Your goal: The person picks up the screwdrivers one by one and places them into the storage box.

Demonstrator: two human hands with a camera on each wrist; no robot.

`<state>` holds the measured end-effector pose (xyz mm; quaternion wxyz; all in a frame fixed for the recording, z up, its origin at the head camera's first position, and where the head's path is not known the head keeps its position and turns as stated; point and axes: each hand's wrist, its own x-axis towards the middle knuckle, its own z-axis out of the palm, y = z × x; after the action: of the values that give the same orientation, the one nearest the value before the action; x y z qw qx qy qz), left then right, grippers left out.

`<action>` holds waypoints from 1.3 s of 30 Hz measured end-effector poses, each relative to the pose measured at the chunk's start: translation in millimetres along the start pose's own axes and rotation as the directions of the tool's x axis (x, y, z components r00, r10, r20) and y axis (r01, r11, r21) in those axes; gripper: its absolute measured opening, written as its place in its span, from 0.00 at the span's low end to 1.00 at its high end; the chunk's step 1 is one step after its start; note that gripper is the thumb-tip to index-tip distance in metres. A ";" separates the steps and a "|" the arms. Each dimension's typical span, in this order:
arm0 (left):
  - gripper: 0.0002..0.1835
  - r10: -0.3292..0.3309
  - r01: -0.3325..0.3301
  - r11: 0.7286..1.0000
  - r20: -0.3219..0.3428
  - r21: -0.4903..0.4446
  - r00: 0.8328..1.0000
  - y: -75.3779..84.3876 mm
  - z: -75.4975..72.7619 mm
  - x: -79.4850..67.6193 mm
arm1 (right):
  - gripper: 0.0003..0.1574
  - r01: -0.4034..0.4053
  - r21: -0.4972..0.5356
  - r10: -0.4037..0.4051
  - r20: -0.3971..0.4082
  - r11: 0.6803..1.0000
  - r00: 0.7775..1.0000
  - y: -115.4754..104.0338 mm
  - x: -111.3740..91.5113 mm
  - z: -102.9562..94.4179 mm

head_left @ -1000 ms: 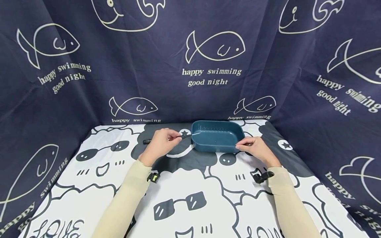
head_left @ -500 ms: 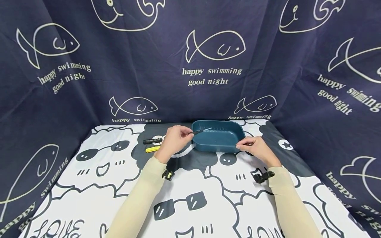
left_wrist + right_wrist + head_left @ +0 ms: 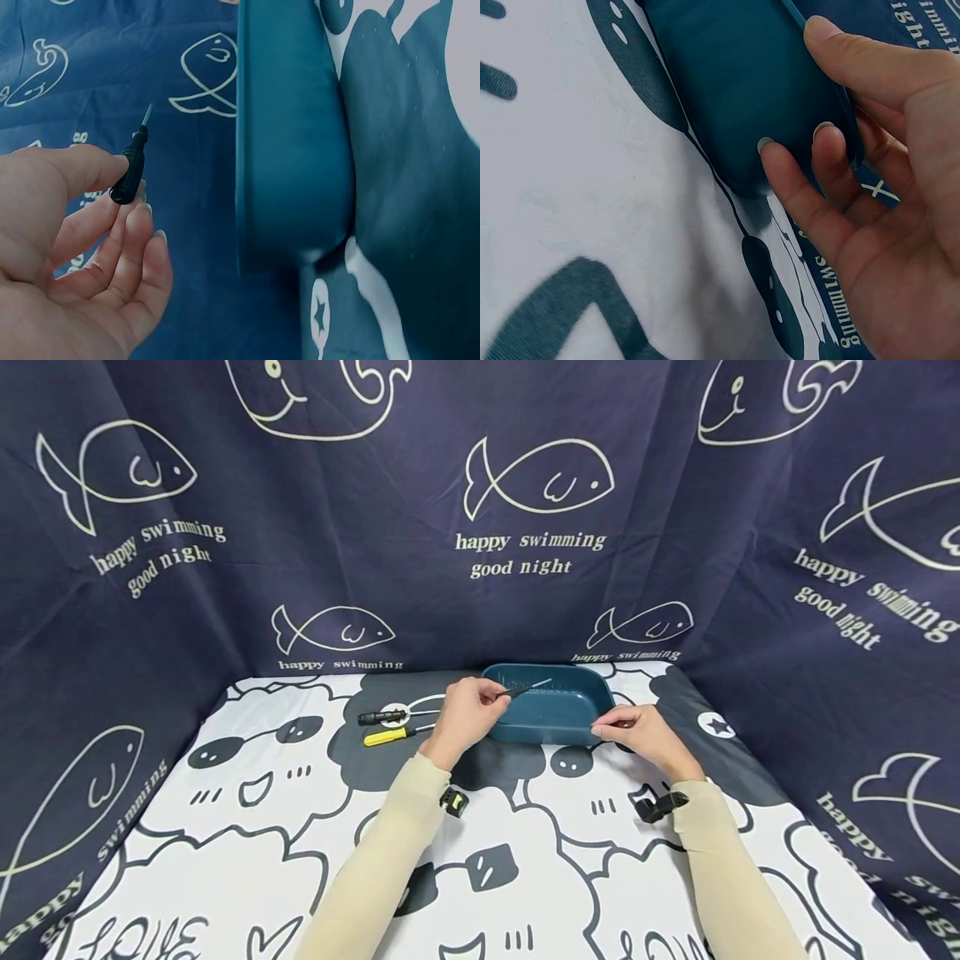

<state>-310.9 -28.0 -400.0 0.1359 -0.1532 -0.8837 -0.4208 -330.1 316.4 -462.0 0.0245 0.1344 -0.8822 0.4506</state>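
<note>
In the head view my left hand (image 3: 467,717) is over the left end of a dark teal plastic box (image 3: 543,734). Between thumb and fingers it pinches a small black-handled screwdriver (image 3: 132,169), whose thin metal shaft points away and up, above the box. The left wrist view shows the screwdriver apart from the box wall (image 3: 296,142). My right hand (image 3: 647,737) grips the box at its near right corner. In the right wrist view the thumb lies at the rim and the fingertips (image 3: 774,154) touch the outer wall.
Left of the box, a black-handled screwdriver (image 3: 381,717) and a yellow-handled screwdriver (image 3: 386,737) lie on the patterned cloth (image 3: 285,802). Their shaft ends are partly hidden by the left hand. A dark blue fish-print curtain (image 3: 420,568) stands close behind the box.
My left hand has moved right with the small screwdriver, from beside the box to over its left end. The yellow-handled screwdriver has come into sight. The right hand keeps its place on the box.
</note>
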 end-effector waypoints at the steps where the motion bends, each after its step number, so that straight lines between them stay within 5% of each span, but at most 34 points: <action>1: 0.09 0.001 -0.001 1.000 -0.003 0.004 1.000 0.6 2.7 0.6 | 0.18 0.000 0.003 0.000 0.001 1.000 1.000 0.0 0.2 0.2; 15: 0.09 -0.033 0.034 0.999 0.028 -0.039 0.999 6.2 39.2 9.4 | 0.14 -0.003 0.018 0.003 -0.007 1.000 1.000 -1.8 -0.7 0.7; 39: 0.08 -0.073 0.075 0.997 0.074 -0.023 0.995 11.2 68.0 19.8 | 0.17 -0.034 0.041 0.033 0.016 0.999 0.999 -3.9 -1.2 -0.5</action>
<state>-332.3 35.3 -426.2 0.0856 -0.1372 -0.8878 -0.4309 -327.9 314.9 -458.8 0.0074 0.1236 -0.8750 0.4679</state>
